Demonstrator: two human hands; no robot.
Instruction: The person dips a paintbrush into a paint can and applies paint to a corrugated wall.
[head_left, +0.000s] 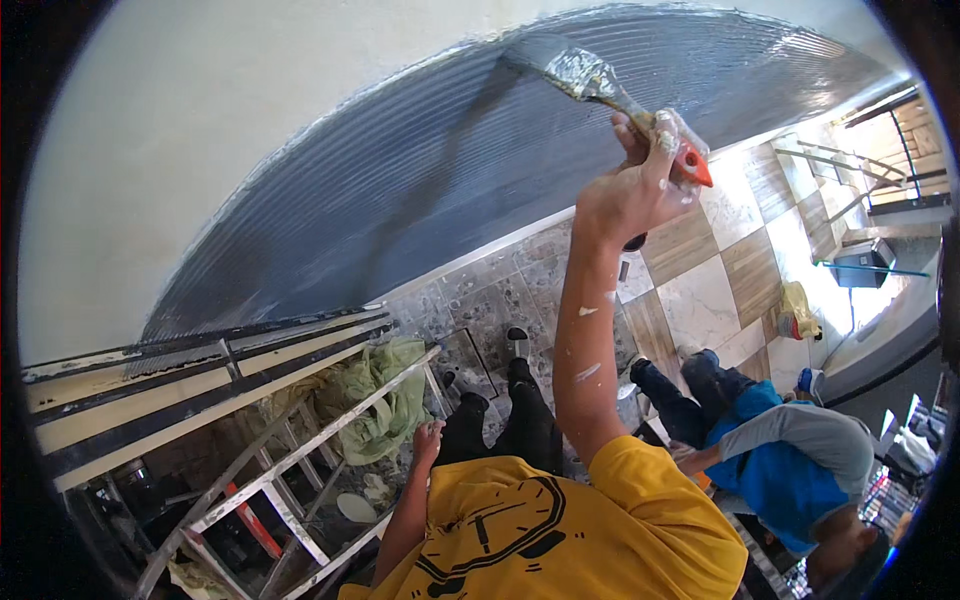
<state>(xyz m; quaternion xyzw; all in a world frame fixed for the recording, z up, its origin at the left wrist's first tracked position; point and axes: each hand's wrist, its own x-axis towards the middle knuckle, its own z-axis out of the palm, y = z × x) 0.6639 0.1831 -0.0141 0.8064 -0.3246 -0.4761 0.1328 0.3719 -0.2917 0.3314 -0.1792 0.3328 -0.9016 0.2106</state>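
Note:
My right hand (649, 176) is raised high and closed around the handle of a paintbrush (592, 75), whose red handle end sticks out past my palm. Silvery grey paint coats the brush's metal band, and its bristles touch a corrugated grey panel (420, 172) set against a cream wall (150, 112). The panel looks wet and shiny in places. White paint spots mark my right hand and forearm. Low at my side is my left hand (429, 441), with paint on its fingers; it hangs near the rail of a metal stepladder (300, 457), and whether it touches the rail is unclear.
Green plastic sheeting (382, 397) lies bunched beside the stepladder. Dark-edged beams (217, 375) run along the left. At the right, a person in a blue and grey top (780, 457) bends close by. A yellow bag (796, 311) rests on the checkered tiles (705, 292).

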